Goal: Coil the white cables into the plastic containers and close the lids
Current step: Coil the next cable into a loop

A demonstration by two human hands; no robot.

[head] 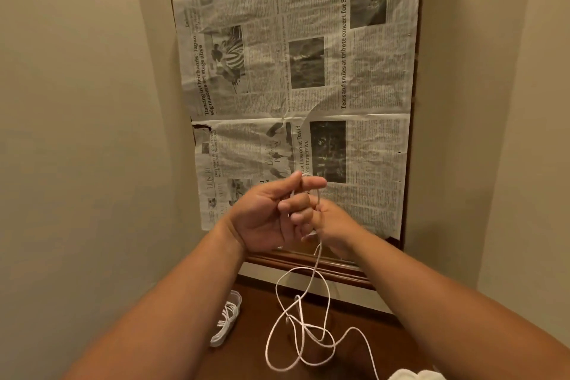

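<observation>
Dim, warm light; wide-angle bending at edges; slightly soft.

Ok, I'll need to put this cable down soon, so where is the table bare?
Bare table: a strip between the plastic container and the white cable, and a patch between the cable's loops and the wooden frame behind. The middle is crowded with loops.

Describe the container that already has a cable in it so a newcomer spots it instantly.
Start at the brown wooden table below the newspaper-covered board. At its left edge, beside the wall, lies a small clear plastic container. Unlike the loose cable sprawled mid-table, its white cable sits coiled inside it.
</observation>
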